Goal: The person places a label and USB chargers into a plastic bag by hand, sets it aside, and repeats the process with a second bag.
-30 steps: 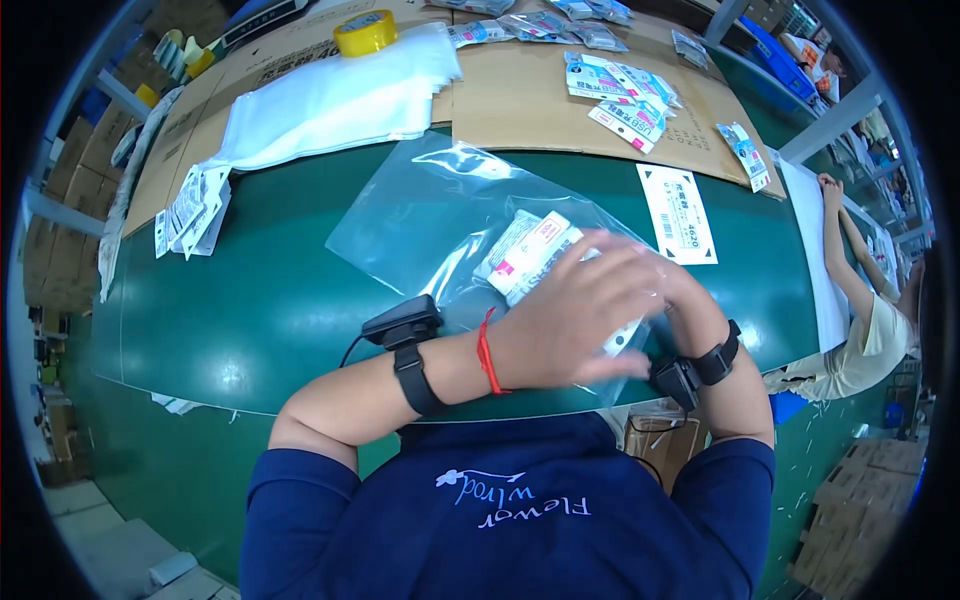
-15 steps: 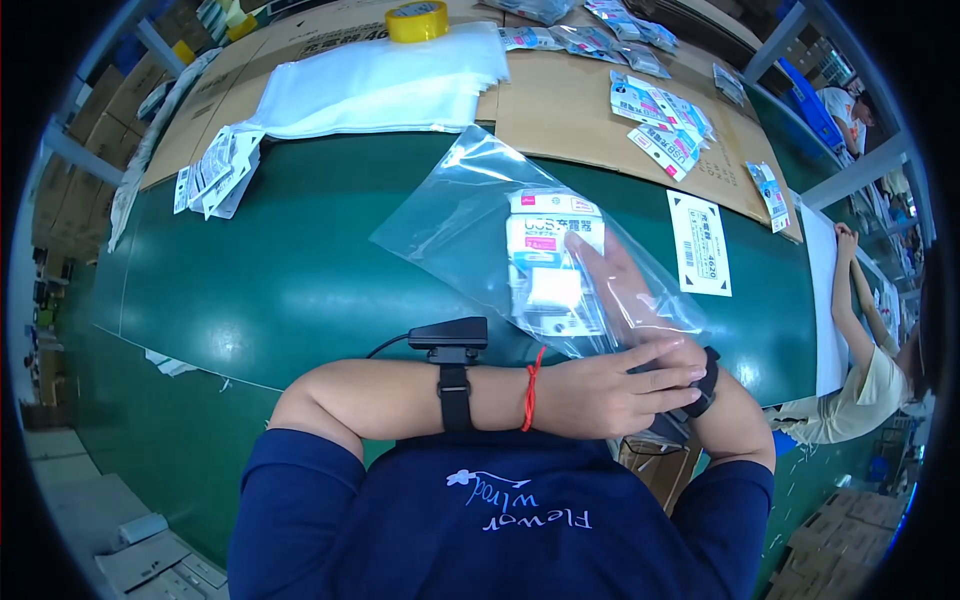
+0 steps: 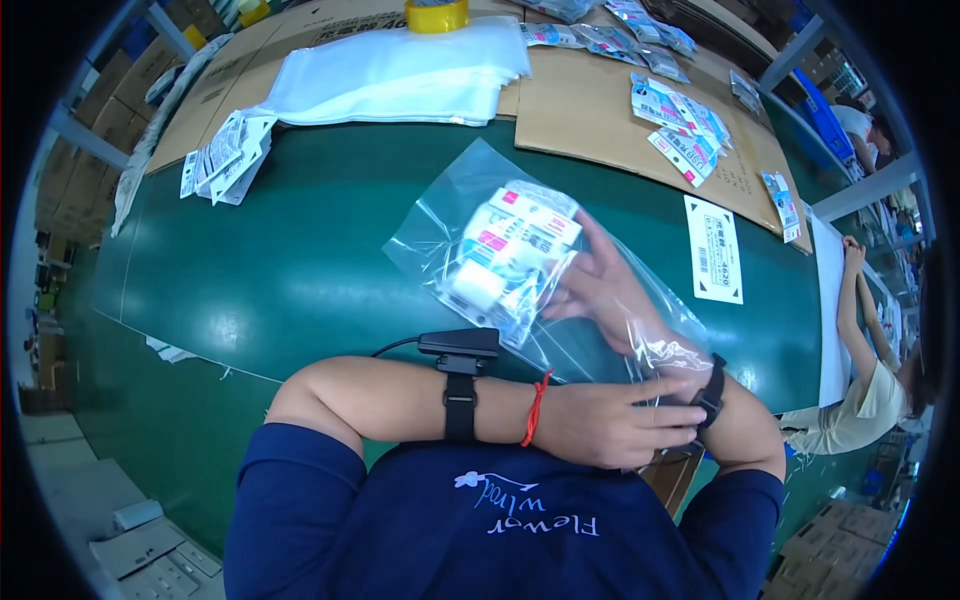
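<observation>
A clear plastic bag (image 3: 440,215) lies on the green table, its mouth toward me at the right. Inside is a stack of white, blue and pink packs of USB chargers (image 3: 518,235), tilted to the left. My right hand (image 3: 615,295) reaches into the bag up to the wrist; its fingers are apart beside the stack's right side, touching it. Across my right wrist lies my left hand (image 3: 625,425), closed at the mouth of the bag, with its thumb near the film's edge. The underside of the left fingers is hidden.
Flat clear bags (image 3: 400,75) lie at the back under a yellow tape roll (image 3: 437,15). White cards (image 3: 230,160) sit at the left. More charger packs (image 3: 690,125) rest on cardboard (image 3: 570,110). A printed white sheet (image 3: 713,248) lies at the right; another person sits beyond it.
The charger stack has turned and shifted left inside the bag. My right fingers have spread beside it. My left hand stays near the bag's mouth at my right wrist.
</observation>
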### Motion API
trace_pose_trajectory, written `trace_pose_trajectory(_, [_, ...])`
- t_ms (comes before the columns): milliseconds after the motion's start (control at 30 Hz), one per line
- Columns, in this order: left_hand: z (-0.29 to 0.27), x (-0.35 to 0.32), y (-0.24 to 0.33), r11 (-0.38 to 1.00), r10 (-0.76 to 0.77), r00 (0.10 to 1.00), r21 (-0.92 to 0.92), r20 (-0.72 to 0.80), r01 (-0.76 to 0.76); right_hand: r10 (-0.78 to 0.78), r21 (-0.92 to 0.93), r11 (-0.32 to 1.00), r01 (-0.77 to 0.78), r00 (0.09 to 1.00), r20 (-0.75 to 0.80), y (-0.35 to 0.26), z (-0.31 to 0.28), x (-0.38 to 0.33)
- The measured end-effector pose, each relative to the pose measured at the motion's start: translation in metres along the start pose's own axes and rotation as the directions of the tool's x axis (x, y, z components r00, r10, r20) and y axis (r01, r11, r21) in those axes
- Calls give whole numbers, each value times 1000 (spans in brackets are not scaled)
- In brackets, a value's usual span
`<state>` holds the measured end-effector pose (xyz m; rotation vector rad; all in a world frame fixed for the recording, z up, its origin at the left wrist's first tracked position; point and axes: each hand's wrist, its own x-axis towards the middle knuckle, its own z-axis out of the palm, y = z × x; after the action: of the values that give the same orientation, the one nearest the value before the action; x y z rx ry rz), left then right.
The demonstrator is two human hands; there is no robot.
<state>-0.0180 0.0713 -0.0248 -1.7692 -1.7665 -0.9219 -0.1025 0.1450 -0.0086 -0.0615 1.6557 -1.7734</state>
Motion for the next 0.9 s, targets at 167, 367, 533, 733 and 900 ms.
trace_pose_trajectory(167, [-1, -2, 9, 985, 159, 987, -71, -4, -158, -154, 114, 981, 155, 988, -16, 6, 26, 31])
trace_pose_trajectory(367, [-17, -10, -3, 984, 81, 996, -164, 25, -76, -231, 217, 952, 217, 972, 42, 6, 31, 32])
trace_pose_trajectory(533, [-74, -49, -23, 881, -466, 876, 29, -128, 473, -79, 36, 996, 77, 995, 67, 4, -5, 10])
trace_pose_trajectory(733, [-59, -39, -39, 775, -568, 820, 292, -70, 561, -123, 222, 975, 26, 894, 431, 17, -15, 7])
trace_pose_trajectory(900, [-50, -41, -57, 807, -471, 873, 338, -126, 484, -114, 286, 958, -31, 871, 477, 24, -29, 1])
